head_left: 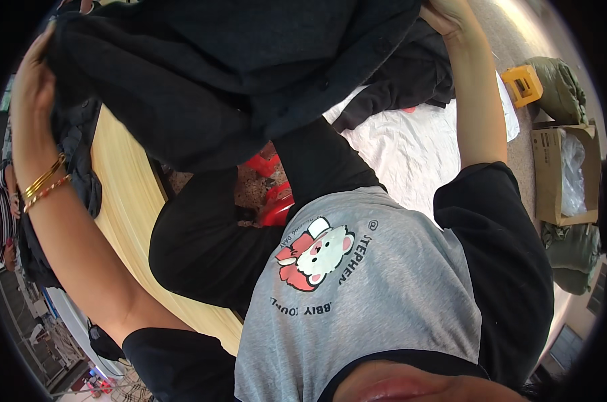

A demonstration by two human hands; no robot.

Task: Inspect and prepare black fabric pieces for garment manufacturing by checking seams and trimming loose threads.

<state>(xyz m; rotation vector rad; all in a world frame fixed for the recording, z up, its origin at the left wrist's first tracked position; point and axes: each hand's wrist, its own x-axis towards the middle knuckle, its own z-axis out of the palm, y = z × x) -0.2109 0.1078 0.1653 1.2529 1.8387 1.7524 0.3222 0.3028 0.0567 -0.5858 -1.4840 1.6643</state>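
A black buttoned garment (203, 74) is spread wide across the top of the head view, held up above my lap. My left hand (36, 84) is closed on its left edge, fingers partly hidden by the cloth. At the upper right, my right hand (445, 15) grips the garment's other side, its fingertips partly out of sight. Small dark buttons show along the lower fold. Beneath its right part lies more dark clothing (400, 87) on a white cloth (407, 147).
A light wooden tabletop (126, 167) runs along my left, with dark clothing (79, 157) beyond it. Red plastic (276, 204) shows between my legs. At right are a yellow stool (522, 86), an open cardboard box (550, 177) and green sacks (557, 87). A person in stripes (0, 201) is far left.
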